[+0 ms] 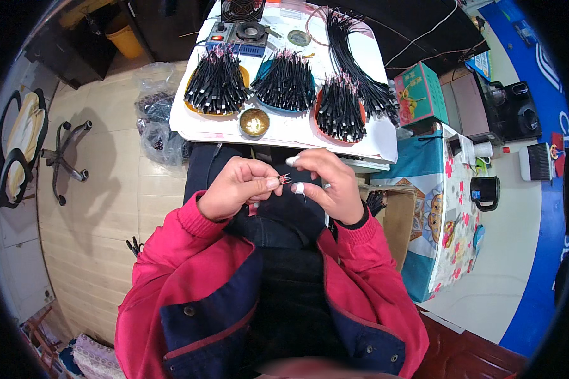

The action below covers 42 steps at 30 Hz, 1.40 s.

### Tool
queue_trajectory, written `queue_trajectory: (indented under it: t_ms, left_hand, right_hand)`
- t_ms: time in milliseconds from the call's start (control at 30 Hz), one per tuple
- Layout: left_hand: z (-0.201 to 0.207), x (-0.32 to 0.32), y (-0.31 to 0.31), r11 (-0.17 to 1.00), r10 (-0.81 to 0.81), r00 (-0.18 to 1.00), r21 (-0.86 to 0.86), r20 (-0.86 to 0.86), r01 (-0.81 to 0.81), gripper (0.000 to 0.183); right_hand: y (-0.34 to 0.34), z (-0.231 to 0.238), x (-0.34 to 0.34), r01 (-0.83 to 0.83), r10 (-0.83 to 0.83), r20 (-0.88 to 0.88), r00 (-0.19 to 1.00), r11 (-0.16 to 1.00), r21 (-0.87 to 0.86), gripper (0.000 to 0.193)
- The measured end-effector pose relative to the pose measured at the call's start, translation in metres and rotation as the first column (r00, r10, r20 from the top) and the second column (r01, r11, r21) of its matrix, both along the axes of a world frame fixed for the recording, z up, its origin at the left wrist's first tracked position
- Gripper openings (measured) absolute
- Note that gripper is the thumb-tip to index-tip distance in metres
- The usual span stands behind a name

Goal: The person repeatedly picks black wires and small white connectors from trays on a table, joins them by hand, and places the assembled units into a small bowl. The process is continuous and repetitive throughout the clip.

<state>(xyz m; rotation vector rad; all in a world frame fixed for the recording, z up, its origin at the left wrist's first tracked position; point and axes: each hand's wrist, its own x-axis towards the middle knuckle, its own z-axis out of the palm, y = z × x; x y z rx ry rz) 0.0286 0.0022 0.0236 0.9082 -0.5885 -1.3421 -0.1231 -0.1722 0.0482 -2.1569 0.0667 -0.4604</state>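
Above my lap, my left hand [241, 188] is closed, with thumb and index finger pinching a small cable end [285, 179] with short red and pale wire tips pointing right. The rest of that cable is hidden by the hand. My right hand [332, 184] is open just right of the wire tips, thumb and index finger apart and each wrapped in white at the tip. No contact between its fingers and the wires can be made out. Beyond the hands, a small round bowl [254, 132] with yellowish-white contents sits at the table's near edge.
The white table [193, 129] bears bundles of black cables [215, 82] in an orange, a blue and a red tray [322, 126]. Behind them stands a blue device [250, 48] with a red switch. An open cardboard box [395, 221] and a cloth-covered table [423, 208] are at right.
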Motion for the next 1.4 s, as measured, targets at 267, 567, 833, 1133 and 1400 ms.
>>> queue_trajectory:
  t_ms: [267, 567, 833, 1133, 1400]
  left_hand:
    - [-0.001, -0.005, 0.002, 0.999, -0.043, 0.999, 0.001, -0.019, 0.043, 0.022]
    - [0.006, -0.017, 0.003, 0.900, 0.433, -0.177, -0.435, 0.884, 0.032, 0.019]
    - [-0.002, -0.017, 0.003, 0.964, 0.264, 0.644, -0.199, 0.718, -0.174, 0.008]
    - [-0.015, -0.022, -0.002, 0.906, 0.415, -0.168, -0.423, 0.894, -0.017, 0.008]
    - [-0.019, -0.016, -0.001, 0.986, 0.167, 0.817, -0.084, 0.553, -0.144, 0.013]
  right_hand:
    - [0.010, 0.010, 0.006, -0.067, 0.081, 0.149, 0.985, 0.993, -0.097, 0.023]
    - [0.019, -0.018, -0.005, 0.205, 0.236, -0.281, 0.930, 0.300, 0.932, 0.017]
    - [0.023, -0.007, -0.009, 0.128, -0.043, 0.240, 0.970, 0.928, -0.350, 0.032]
    - [0.019, -0.033, -0.007, 0.175, 0.225, -0.285, 0.932, 0.409, 0.896, 0.015]
    - [0.019, -0.013, -0.012, 0.087, -0.075, 0.082, 0.994, 0.984, -0.155, 0.022]
